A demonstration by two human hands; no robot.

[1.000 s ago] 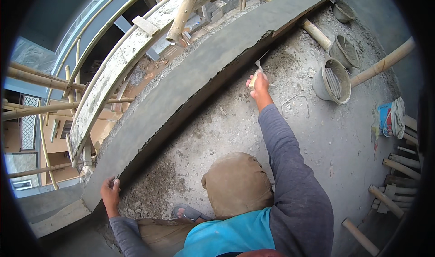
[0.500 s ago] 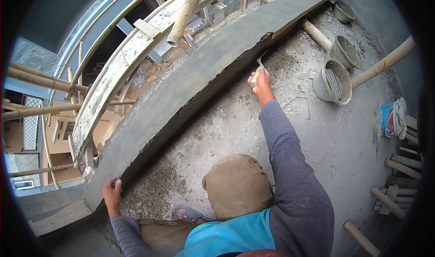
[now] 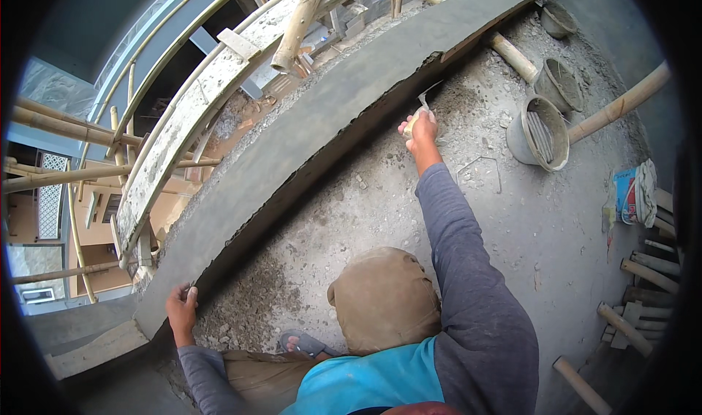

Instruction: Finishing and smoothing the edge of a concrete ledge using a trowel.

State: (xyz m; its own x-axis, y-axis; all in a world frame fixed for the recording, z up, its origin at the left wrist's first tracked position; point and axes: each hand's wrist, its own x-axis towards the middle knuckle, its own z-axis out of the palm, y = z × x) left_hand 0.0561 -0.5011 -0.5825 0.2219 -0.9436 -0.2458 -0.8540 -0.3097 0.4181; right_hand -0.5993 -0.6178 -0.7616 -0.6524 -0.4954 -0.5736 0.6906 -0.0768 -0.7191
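My right hand [image 3: 420,131] is stretched out and shut on a small trowel [image 3: 424,100], whose blade touches the dark inner face of a long curved cement parapet [image 3: 344,100]. Far down at the left, my left hand [image 3: 180,307] grips the near end of that parapet's edge. My grey sleeve [image 3: 461,254] runs from the lower right up to the trowel hand. My bent knee in brown cloth [image 3: 384,298] and a sandalled foot [image 3: 300,342] rest on the rough concrete floor [image 3: 380,195].
Three mortar-crusted buckets [image 3: 540,131] stand at the upper right beside a bamboo pole [image 3: 621,104]. A coloured bag [image 3: 629,194] and stacked wood pieces [image 3: 643,291] lie at the right. Bamboo scaffolding [image 3: 80,174] and a drop lie beyond the parapet.
My right hand has slid the trowel a little along the parapet's inner face, toward the upper right. The left hand keeps its grip on the edge.
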